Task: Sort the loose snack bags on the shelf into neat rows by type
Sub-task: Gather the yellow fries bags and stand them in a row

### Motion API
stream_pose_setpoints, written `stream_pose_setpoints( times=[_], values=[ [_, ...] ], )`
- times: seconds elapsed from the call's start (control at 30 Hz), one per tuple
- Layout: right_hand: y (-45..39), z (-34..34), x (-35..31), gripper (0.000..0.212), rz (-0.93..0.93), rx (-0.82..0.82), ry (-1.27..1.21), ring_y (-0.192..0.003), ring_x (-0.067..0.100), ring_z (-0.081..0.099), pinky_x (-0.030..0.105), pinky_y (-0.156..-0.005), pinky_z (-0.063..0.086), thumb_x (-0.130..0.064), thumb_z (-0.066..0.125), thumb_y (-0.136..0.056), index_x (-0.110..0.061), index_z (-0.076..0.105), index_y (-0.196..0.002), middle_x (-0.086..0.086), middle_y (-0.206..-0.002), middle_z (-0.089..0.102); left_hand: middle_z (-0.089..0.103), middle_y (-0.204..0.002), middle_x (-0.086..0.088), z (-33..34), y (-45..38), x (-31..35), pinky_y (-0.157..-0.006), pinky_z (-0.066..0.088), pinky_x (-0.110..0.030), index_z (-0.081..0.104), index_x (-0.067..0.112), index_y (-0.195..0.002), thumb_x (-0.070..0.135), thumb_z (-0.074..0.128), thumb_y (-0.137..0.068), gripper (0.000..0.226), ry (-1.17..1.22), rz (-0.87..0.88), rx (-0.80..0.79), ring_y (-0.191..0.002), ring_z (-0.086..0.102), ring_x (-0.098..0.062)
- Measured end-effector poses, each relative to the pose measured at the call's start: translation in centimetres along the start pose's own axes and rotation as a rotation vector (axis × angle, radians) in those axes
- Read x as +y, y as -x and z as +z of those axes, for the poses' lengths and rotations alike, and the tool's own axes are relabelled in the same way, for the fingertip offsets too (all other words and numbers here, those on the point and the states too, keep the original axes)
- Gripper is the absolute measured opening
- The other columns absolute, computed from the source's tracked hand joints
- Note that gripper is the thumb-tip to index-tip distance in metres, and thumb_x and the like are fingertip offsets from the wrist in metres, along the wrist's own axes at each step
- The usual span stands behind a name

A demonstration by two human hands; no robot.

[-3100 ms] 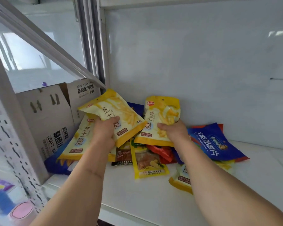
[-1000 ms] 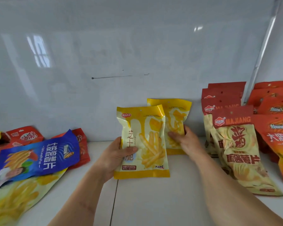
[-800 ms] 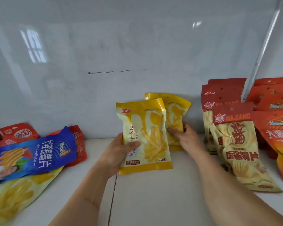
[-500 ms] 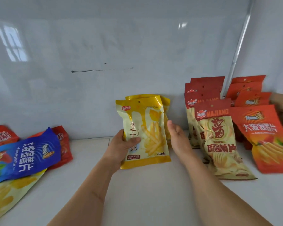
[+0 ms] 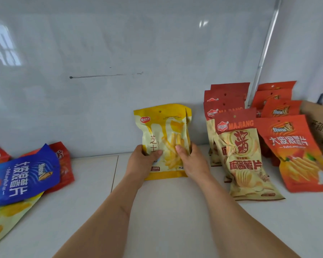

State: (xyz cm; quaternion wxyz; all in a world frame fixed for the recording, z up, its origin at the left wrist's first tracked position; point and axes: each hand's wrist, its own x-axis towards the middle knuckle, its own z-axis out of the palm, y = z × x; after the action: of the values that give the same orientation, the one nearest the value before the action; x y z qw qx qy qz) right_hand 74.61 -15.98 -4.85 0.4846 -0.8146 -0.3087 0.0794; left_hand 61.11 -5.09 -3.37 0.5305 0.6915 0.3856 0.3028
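Yellow snack bag (image 5: 164, 138) upright between both hands

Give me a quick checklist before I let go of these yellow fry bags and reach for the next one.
1. Both hands on the yellow bags: ok, left hand and right hand grip the sides.
2. Bags upright: ok, standing near the back wall.
3. Second yellow bag lined up behind the front one: ok, only its edge shows.
4. Bags will stand unaided: cannot tell.
5. Gap to the MAJIANG row: ok, apart.
6. Loose pile left to sort: not ok, blue bag and others lie at left.
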Motion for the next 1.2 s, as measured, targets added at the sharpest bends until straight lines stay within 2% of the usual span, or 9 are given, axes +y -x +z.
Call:
stream_pose_setpoints(
  times=[0.1,0.17,0.33,0.5,0.6,0.77,0.93,1.03,1.2],
  values=[
    [-0.2,0.5,-0.2,0.055,0.013,0.068,0.065,-0.118,0.025,0.059,0.042,-0.1,0.043,-0.066,0.047,-0.093,-0.024,0.053,-0.128,-0.001,-0.125,0.064,0.069,-0.097,-0.001,0.5,-0.6,-0.2,-0.075,0.058,-0.04,0.058,0.018,-0.109,0.043,0.078,-0.083,0.041,-0.059,-0.007,0.044,-0.087,0.068,-0.019],
    [-0.1,0.6,-0.3,0.056,0.001,0.102,0.097,-0.118,0.026,0.058,0.043,-0.099,0.043,-0.065,0.047,-0.093,-0.021,0.053,-0.127,0.002,-0.126,0.062,0.068,-0.1,-0.001,0.7,-0.7,-0.2,-0.08,0.058,-0.042,0.056,0.017,-0.116,0.044,0.077,-0.084,0.047,-0.071,-0.005,0.063,-0.091,0.068,-0.021],
    [0.5,0.3,-0.3,0.08,-0.013,0.124,0.085,-0.138,0.029,0.043,0.047,-0.111,0.036,-0.065,0.051,-0.092,-0.011,0.036,-0.15,0.01,-0.149,0.047,0.066,-0.117,-0.001,0.8,0.6,-0.2,-0.079,0.055,-0.035,0.046,0.016,-0.14,0.041,0.076,-0.086,0.066,0.007,-0.009,0.095,-0.099,0.068,-0.021],
    [2.4,-0.2,-0.4,0.081,-0.134,0.221,0.13,-0.144,0.029,0.033,0.046,-0.115,0.031,-0.061,0.049,-0.094,-0.008,0.031,-0.153,0.013,-0.156,0.036,0.061,-0.118,0.003,0.5,2.5,-0.1,-0.072,0.048,-0.027,0.03,0.016,-0.154,0.045,0.068,-0.091,0.079,0.012,-0.017,0.131,-0.099,0.064,-0.017],
    [3.8,-0.1,-0.7,0.074,-0.24,0.322,0.214,-0.143,0.031,0.034,0.047,-0.114,0.029,-0.056,0.051,-0.095,-0.008,0.038,-0.149,0.015,-0.155,0.037,0.059,-0.118,0.005,-0.2,3.8,0.0,-0.063,0.043,-0.023,0.032,0.017,-0.153,0.049,0.062,-0.094,0.073,-0.021,-0.028,0.181,-0.093,0.061,-0.013],
    [6.1,1.4,-2.4,0.04,-0.685,0.447,0.321,-0.123,0.033,0.052,0.047,-0.101,0.042,-0.037,0.057,-0.094,-0.01,0.063,-0.124,0.012,-0.134,0.058,0.061,-0.126,0.002,-3.2,6.7,-0.9,-0.085,0.041,-0.028,0.045,0.016,-0.145,0.046,0.058,-0.097,0.059,-0.142,-0.025,0.298,-0.102,0.055,-0.016],
    [9.4,5.1,-4.8,0.02,-0.99,0.333,0.338,-0.101,0.027,0.063,0.037,-0.089,0.04,-0.025,0.057,-0.09,-0.015,0.072,-0.099,0.002,-0.11,0.069,0.067,-0.124,-0.002,-8.3,9.8,-2.3,-0.088,0.045,-0.03,0.06,0.016,-0.131,0.037,0.057,-0.098,0.039,-0.492,0.033,0.389,-0.111,0.062,-0.023],
    [11.4,7.3,-6.5,0.022,-1.012,0.231,0.343,-0.095,0.027,0.065,0.039,-0.084,0.043,-0.026,0.054,-0.09,-0.015,0.071,-0.097,0.0,-0.101,0.069,0.062,-0.129,-0.003,-11.7,11.9,-2.8,-0.089,0.049,-0.035,0.06,0.017,-0.13,0.036,0.052,-0.101,0.036,-0.724,0.08,0.403,-0.113,0.061,-0.024],
    [15.1,10.9,-10.6,0.031,-0.997,0.103,0.332,-0.088,0.026,0.065,0.036,-0.079,0.048,-0.031,0.046,-0.09,-0.016,0.072,-0.098,0.0,-0.098,0.07,0.062,-0.126,-0.001,-18.0,14.9,-3.1,-0.079,0.05,-0.035,0.062,0.021,-0.125,0.036,0.046,-0.103,0.032,-0.987,0.157,0.457,-0.113,0.06,-0.023]
  ],
)
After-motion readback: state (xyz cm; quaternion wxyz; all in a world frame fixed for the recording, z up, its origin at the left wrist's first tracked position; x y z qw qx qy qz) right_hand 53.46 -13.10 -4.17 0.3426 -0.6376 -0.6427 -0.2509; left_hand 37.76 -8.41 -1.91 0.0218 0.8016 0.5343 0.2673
